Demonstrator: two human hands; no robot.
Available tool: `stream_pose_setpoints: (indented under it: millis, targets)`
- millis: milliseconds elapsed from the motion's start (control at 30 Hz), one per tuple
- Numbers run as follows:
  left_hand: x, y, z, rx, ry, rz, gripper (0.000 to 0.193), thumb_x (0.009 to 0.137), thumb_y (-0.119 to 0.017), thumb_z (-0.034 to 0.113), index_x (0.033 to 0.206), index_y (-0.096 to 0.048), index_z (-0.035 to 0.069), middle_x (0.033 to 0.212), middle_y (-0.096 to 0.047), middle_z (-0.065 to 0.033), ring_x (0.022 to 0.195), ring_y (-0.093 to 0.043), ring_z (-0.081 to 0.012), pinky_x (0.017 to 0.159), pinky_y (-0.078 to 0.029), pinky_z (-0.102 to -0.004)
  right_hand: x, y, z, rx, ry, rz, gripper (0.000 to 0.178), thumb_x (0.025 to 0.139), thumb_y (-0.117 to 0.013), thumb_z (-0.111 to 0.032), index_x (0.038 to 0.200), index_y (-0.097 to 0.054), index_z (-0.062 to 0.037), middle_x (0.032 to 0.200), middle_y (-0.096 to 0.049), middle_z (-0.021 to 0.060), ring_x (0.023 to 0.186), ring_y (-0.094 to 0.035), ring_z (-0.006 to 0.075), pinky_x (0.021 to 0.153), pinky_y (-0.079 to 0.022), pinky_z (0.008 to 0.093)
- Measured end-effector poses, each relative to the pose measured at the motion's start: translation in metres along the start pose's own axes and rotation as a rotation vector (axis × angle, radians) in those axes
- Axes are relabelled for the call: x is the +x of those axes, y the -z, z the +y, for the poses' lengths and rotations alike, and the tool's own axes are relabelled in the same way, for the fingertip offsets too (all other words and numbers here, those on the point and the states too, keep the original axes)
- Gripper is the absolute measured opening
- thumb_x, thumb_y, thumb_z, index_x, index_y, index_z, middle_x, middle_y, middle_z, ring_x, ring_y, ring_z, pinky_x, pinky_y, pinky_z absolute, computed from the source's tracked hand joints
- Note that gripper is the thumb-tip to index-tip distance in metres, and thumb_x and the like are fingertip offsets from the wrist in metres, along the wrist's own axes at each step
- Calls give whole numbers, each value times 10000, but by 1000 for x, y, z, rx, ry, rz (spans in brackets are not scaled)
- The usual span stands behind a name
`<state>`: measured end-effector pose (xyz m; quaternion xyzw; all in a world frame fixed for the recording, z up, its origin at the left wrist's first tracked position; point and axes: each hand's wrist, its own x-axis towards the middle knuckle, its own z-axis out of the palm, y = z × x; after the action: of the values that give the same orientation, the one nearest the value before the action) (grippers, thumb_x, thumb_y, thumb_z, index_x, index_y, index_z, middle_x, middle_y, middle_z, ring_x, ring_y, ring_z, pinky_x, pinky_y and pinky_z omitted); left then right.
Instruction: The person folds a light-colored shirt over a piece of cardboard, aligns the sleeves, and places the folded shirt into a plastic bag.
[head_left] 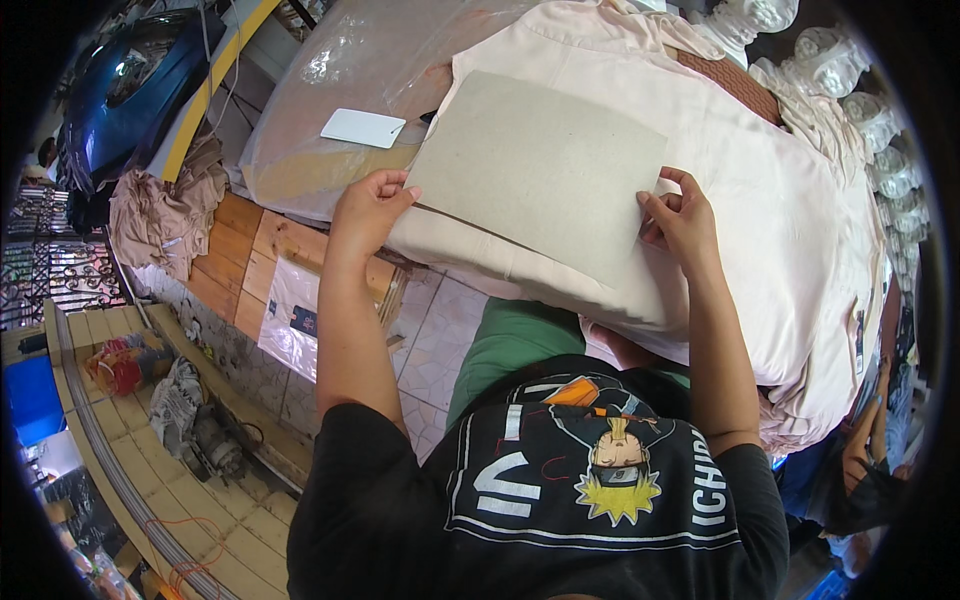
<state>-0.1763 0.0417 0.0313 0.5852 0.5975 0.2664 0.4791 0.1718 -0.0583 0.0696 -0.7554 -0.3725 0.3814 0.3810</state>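
A grey-beige cardboard sheet (540,165) lies slightly tilted over a pale pink garment (770,230) spread across the work surface. My left hand (375,210) pinches the sheet's near left corner between thumb and fingers. At the right edge, my right hand (680,215) holds the sheet with thumb and forefinger, its other fingers curled. More pale pink cloth hangs over the table's near edge, just below the sheet. Beyond my left hand, a white hang tag (362,128) rests on clear plastic wrapping (330,70).
A crumpled pinkish-brown cloth (170,205) sits at the left by a wooden board (245,250), with a plastic-packed garment (292,315) on it. Several plastic-wrapped white bundles (880,125) line the far right. A blue motorcycle (135,90) stands at the far left, near a yellow bar (215,90).
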Motion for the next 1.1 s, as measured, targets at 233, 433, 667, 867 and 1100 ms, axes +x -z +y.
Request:
stream_pose_setpoints:
  millis: [233,433,667,867,1100]
  targets:
    - [3,1,-4,35,-41,-2,291,811,-715,181,1026,-643,-2,872,-677,-65,780,-611,-119,727,-475,-249,-4,1,-1,22,45,29,468,847,-683,-124,1249,-482,5,661,-605,31,474,-551,90,437,-424,225]
    - [5,1,-8,71,-59,16,298,815,-712,205,1021,-643,2,880,-675,-76,787,-615,-136,738,-481,-267,-7,3,-3,-18,72,47,475,853,-688,-149,1252,-482,4,653,-615,31,466,-544,83,419,-372,215]
    - [2,0,-1,125,-75,32,325,834,-688,264,1003,-658,-12,870,-681,-93,793,-621,-151,749,-478,-274,-16,6,-8,-24,88,58,460,846,-681,-117,1242,-490,16,652,-624,44,483,-560,88,447,-445,225]
    - [0,0,2,130,-60,53,345,830,-684,287,1010,-672,-7,877,-687,-99,794,-627,-161,756,-477,-278,-23,5,-17,-24,131,75,467,837,-688,-121,1240,-498,22,658,-633,56,484,-566,99,441,-433,227]
    - [0,-2,7,222,-52,79,349,785,-719,266,1012,-679,4,859,-687,-103,784,-635,-180,747,-485,-293,-4,3,1,-126,31,7,578,820,-680,-117,1328,-448,35,654,-639,79,475,-576,122,446,-446,247]
